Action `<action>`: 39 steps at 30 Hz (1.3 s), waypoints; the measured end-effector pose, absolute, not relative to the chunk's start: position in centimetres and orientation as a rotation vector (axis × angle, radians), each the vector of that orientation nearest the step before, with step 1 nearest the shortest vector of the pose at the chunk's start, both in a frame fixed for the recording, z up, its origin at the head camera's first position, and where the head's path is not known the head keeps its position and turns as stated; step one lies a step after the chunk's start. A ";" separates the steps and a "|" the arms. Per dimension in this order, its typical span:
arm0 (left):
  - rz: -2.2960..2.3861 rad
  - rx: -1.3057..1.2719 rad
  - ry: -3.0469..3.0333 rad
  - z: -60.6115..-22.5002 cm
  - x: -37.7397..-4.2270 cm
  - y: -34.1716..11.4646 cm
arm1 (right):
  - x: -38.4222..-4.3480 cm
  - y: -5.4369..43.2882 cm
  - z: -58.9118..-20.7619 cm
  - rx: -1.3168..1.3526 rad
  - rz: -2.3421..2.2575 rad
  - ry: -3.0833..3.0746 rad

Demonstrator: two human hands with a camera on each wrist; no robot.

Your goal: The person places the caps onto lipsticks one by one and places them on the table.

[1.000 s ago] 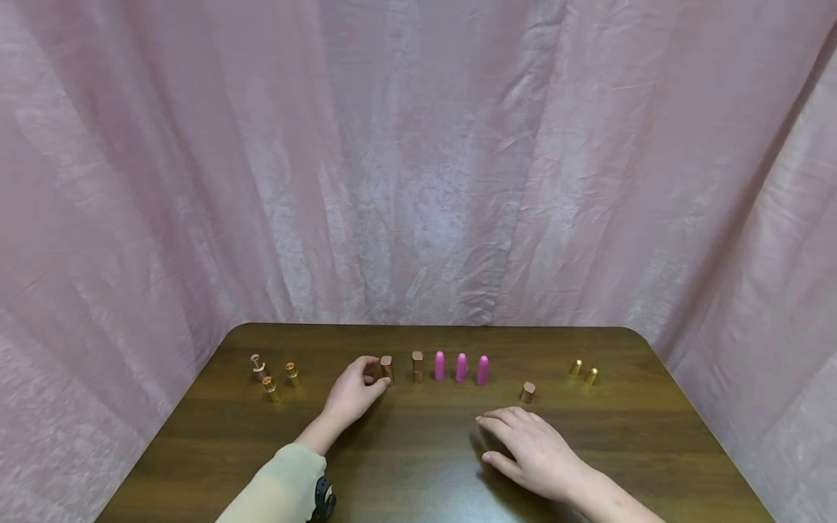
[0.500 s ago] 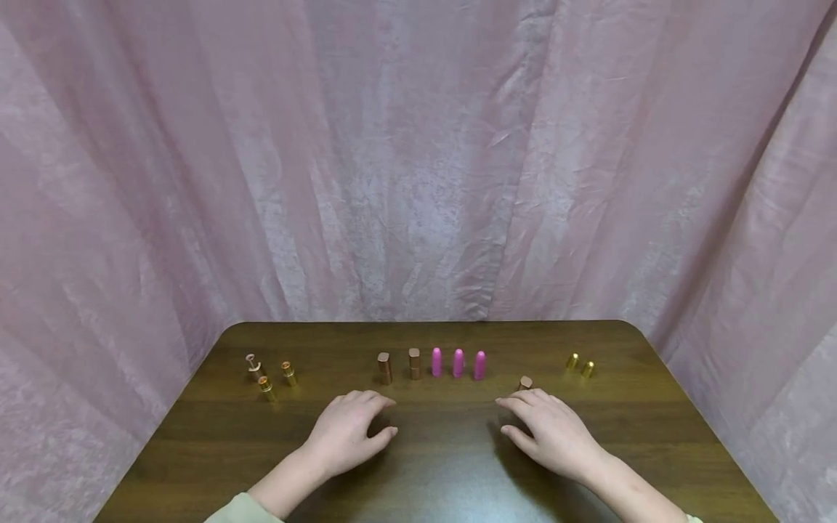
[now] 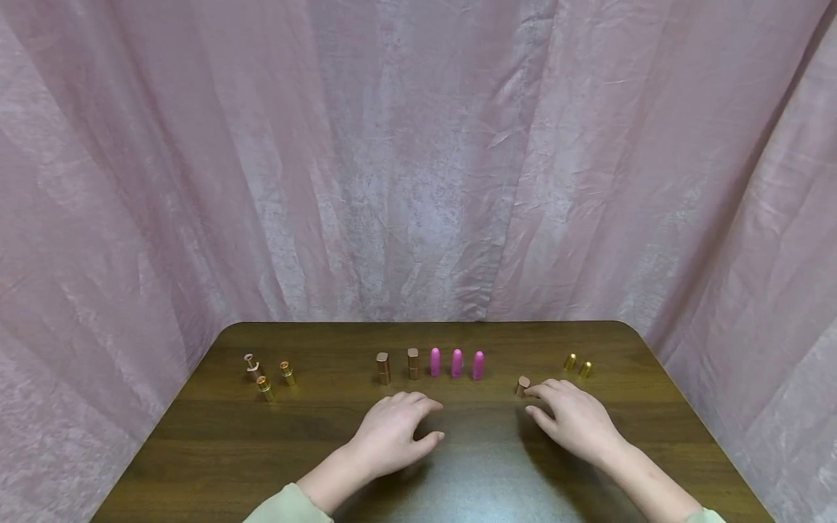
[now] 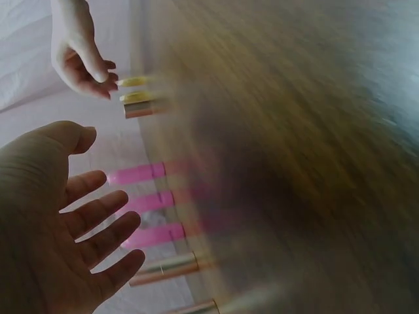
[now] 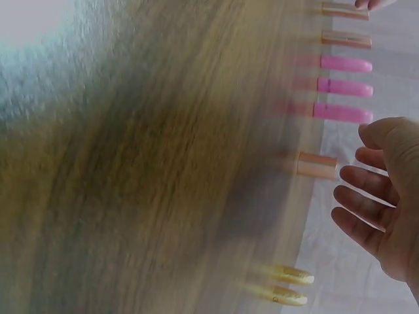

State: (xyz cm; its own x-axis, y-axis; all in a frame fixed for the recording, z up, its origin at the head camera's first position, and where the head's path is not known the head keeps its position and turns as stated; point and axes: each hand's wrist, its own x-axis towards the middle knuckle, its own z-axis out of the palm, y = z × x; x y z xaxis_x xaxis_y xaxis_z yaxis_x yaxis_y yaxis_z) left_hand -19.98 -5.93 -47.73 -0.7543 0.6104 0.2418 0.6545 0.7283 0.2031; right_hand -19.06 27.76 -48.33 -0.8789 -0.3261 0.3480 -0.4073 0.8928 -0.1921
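My left hand (image 3: 394, 434) is over the front middle of the table, fingers relaxed and nothing in its grasp. Beyond it stand two copper lipsticks (image 3: 383, 369), both capped and upright. On the right, my right hand (image 3: 578, 420) hovers with loosely bent fingers, its index fingertip right beside a short copper lipstick cap (image 3: 522, 385). The right wrist view puts this copper cap (image 5: 317, 165) just ahead of the spread fingers, which hold nothing. Between the hands, farther back, several pink round-topped lipstick tubes (image 3: 456, 364) stand in a row.
At the left are two gold lipstick bases (image 3: 264, 388) and an uncapped rose-gold lipstick base (image 3: 252, 368). Two gold bullet-shaped caps (image 3: 585, 370) stand at the back right. Pink curtains (image 3: 418, 181) hang behind the wooden table (image 3: 196, 450).
My left hand has left the copper lipstick, drawn back toward me and then moved right. My right hand has shifted right and forward to the short copper cap.
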 end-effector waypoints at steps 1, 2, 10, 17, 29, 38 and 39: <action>-0.417 -1.023 -2.772 -47.7 -20.1 -5.5 | -19.2 27.9 -48.3 0.535 0.377 -2.757; -0.419 -1.024 -2.772 -47.7 -20.2 -5.1 | -19.3 28.0 -48.4 0.522 0.380 -2.762; -0.412 -1.067 -2.786 -48.0 -21.1 -1.2 | -20.9 28.8 -48.4 0.421 0.403 -2.814; -0.380 -1.054 -2.806 -48.9 -21.9 2.3 | -22.8 28.5 -48.4 0.406 0.418 -2.867; -0.325 -1.013 -2.879 -49.6 -22.8 4.9 | -24.9 26.8 -48.4 0.442 0.321 -2.975; -0.302 -1.018 -2.878 -49.7 -22.8 4.6 | -25.2 26.5 -48.4 0.506 0.239 -2.955; -0.301 -1.019 -2.881 -49.7 -22.7 4.5 | -25.2 26.5 -48.4 0.514 0.237 -2.951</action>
State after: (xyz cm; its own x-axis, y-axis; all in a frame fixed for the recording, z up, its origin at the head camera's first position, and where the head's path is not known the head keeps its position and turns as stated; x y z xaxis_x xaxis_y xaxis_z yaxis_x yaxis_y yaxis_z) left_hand -22.73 4.51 -49.70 -0.7776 0.6148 0.1319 0.6288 0.7609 0.1599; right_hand -25.24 26.53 -48.39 -0.9326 -0.3233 0.1605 -0.3448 0.9294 -0.1312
